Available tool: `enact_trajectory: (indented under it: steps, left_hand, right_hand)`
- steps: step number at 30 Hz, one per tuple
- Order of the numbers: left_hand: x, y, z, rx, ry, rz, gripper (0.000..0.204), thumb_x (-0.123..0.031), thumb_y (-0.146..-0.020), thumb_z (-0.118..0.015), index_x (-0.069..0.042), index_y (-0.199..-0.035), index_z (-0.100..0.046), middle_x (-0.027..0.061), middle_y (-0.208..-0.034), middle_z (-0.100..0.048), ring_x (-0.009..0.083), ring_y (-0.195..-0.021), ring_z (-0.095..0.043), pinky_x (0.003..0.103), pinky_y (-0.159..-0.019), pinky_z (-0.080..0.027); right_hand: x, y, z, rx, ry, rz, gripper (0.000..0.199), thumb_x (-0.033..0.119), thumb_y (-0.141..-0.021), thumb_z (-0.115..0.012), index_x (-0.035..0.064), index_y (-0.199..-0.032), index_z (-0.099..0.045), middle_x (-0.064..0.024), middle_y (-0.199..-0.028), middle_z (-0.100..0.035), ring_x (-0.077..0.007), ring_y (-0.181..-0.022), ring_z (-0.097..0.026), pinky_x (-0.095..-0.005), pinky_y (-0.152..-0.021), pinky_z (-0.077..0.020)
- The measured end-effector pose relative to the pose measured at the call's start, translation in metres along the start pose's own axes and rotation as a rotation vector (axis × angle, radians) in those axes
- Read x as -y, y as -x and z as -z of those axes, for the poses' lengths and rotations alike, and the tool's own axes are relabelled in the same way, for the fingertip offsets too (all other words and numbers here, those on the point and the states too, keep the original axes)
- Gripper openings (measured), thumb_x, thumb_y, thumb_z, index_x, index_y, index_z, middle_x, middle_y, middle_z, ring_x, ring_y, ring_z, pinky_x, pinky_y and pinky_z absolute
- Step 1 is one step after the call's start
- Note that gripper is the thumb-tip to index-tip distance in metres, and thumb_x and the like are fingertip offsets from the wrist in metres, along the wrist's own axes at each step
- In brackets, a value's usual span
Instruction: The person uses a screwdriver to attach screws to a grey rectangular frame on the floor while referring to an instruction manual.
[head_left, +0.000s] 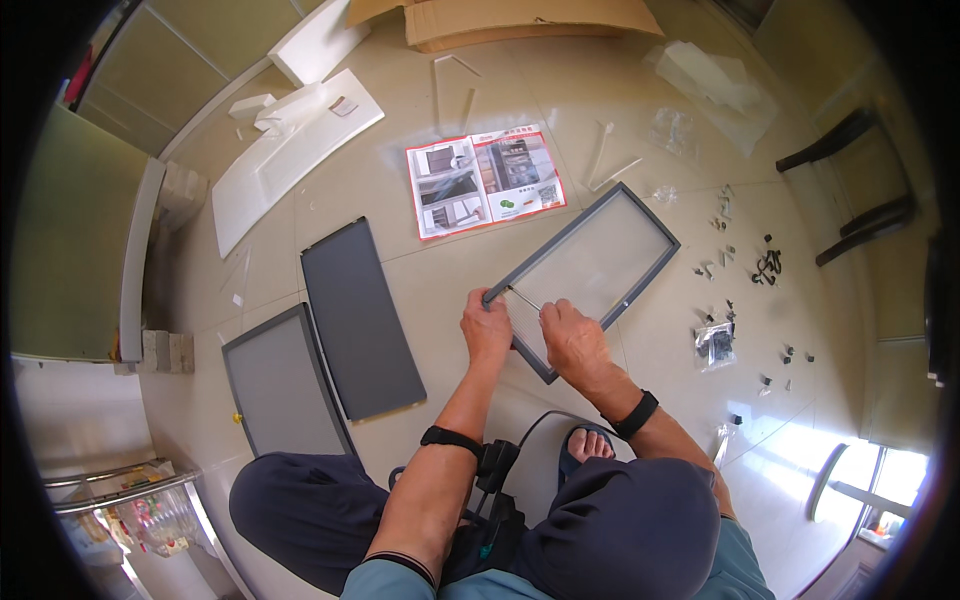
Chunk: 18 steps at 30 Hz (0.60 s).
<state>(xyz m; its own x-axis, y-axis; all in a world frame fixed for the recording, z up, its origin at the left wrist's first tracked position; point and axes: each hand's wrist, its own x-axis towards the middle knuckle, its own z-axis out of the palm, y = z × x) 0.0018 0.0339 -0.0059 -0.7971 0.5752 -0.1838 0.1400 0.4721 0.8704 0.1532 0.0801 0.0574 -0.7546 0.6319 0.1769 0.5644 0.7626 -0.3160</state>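
Observation:
A framed panel (556,244) with a dark grey rim and a pale translucent middle is tilted in front of me, over the floor. My left hand (487,330) closes around its near-left corner. In my right hand (575,345) is a tool with a thin metal shaft, apparently a screwdriver (524,298); its handle is hidden by my fingers. The shaft points at the corner beside my left hand. To the left lie a plain dark grey panel (362,320) and, next to it, a second framed panel (317,352).
An open printed leaflet (487,182) lies beyond the panel. White foam sheets (290,165) are at the far left, a cardboard box (535,22) at the back. Small dark fittings (768,266) and a clear bag of parts (714,346) are scattered right. A dark chair (850,235) stands farther right.

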Motion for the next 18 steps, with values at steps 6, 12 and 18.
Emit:
enact_trajectory:
  steps: [6,12,18]
  left_hand:
    - [-0.012,0.002,0.005,0.069,0.051,0.171,0.024,-0.017,-0.086,-0.063,-0.003,-0.105,-0.065,0.0226,-0.089,-0.070,0.0402,-0.088,-0.068,0.046,-0.080,-0.054]
    - [0.014,-0.009,-0.003,0.054,0.040,0.081,0.024,-0.017,-0.091,-0.061,-0.001,-0.109,-0.063,0.0129,-0.083,-0.065,0.0246,-0.063,-0.066,0.041,-0.042,-0.058]
    - [-0.004,-0.001,0.003,0.136,0.081,0.230,0.025,-0.018,-0.092,-0.061,-0.001,-0.111,-0.061,0.0135,-0.087,-0.065,0.0254,-0.065,-0.066,0.042,-0.042,-0.058]
  right_hand:
    - [-0.005,0.004,0.000,-0.057,-0.058,0.001,0.010,0.011,-0.090,-0.060,0.0045,-0.097,-0.056,-0.0127,-0.081,-0.056,-0.0312,-0.067,-0.063,-0.0397,-0.054,-0.0526]
    - [0.006,0.012,0.002,0.035,-0.082,-0.031,0.022,0.005,-0.087,-0.058,0.0000,-0.108,-0.056,-0.0154,-0.084,-0.057,-0.0316,-0.063,-0.066,-0.0392,-0.054,-0.0546]
    - [0.003,0.016,-0.004,0.004,-0.095,-0.003,0.027,0.003,-0.083,-0.059,-0.0011,-0.110,-0.055,-0.0155,-0.086,-0.056,-0.0315,-0.063,-0.066,-0.0392,-0.053,-0.0544]
